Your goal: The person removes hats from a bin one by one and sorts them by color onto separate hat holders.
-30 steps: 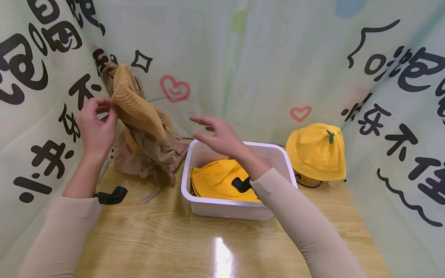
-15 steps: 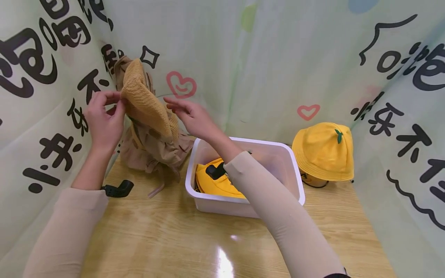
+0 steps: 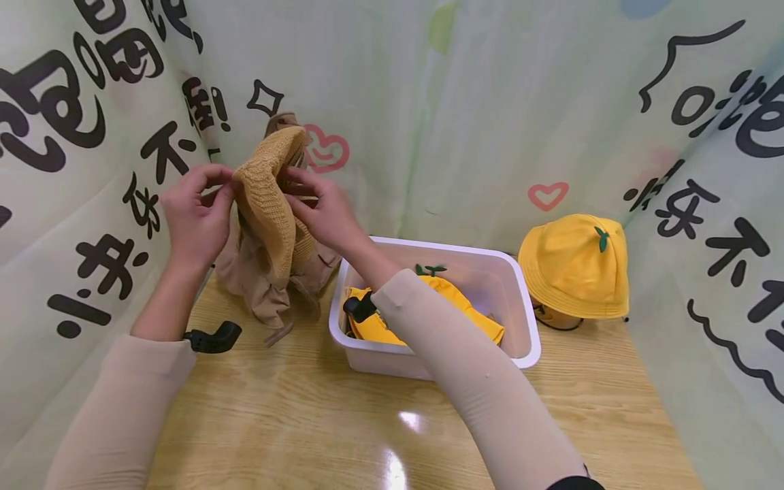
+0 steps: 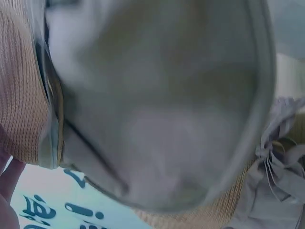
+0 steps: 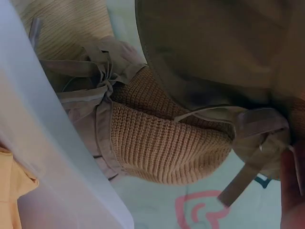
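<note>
A tan knitted sun hat [image 3: 266,184] with a brown fabric side is held up at the left. My left hand [image 3: 199,211] pinches its left edge. Across from it, my right hand [image 3: 327,214] has fingers and thumb at the hat's right edge, gripping it. The held hat's smooth lining [image 4: 162,95] fills most of the left wrist view. In the right wrist view a strap [image 5: 245,179] hangs from it beside my right fingers [image 5: 290,186]. Below stands another knitted hat [image 5: 167,143] with a brown fabric bow [image 5: 107,76], mostly hidden in the head view.
A white plastic basin [image 3: 529,340] with yellow hats [image 3: 453,299] inside stands in the middle, under my right forearm. To its right, another yellow hat [image 3: 569,265] with a green sprout sits raised on a support. Printed curtains [image 3: 478,136] enclose the wooden table [image 3: 294,422].
My right hand has moved left from above the basin to the knitted hat's right edge. The hat has turned and shifted a little right, with my left hand still pinching it.
</note>
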Action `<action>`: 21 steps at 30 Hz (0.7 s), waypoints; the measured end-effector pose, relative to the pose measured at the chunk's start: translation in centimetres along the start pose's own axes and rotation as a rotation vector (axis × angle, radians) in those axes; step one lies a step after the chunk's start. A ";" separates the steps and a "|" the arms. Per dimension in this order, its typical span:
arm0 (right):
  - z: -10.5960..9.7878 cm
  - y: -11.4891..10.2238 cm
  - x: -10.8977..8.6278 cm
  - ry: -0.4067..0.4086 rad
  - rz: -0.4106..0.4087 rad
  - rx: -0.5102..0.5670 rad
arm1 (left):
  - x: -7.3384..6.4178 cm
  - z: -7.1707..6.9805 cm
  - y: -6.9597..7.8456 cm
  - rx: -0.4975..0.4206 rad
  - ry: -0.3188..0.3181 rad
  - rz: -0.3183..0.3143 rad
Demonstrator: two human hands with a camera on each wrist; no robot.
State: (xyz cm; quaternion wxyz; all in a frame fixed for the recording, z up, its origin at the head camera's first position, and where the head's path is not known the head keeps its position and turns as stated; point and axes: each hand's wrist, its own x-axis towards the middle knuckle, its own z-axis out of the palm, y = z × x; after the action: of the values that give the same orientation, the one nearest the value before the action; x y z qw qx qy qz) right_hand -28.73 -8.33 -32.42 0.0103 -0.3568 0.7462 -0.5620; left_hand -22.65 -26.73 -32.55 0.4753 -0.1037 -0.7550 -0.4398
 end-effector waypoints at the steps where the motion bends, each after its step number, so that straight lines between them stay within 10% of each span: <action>1: 0.1 0.0 0.0 0.025 -0.012 -0.014 | 0.0 0.0 0.2 -0.026 -0.014 -0.010; 13: 0.3 0.3 -0.4 0.254 -0.393 -0.372 | -0.3 0.3 1.7 -0.178 -0.140 -0.033; 21: 0.5 0.1 -0.4 0.245 -0.419 -0.388 | -0.1 0.1 1.8 -0.213 -0.120 -0.020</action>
State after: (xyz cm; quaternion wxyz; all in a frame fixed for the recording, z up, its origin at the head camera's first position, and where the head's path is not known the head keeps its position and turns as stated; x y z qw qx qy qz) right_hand -28.28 -8.48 -32.86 -0.2639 -0.4279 0.7454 -0.4377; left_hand -21.59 -25.55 -31.64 0.4109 -0.1723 -0.7321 -0.5153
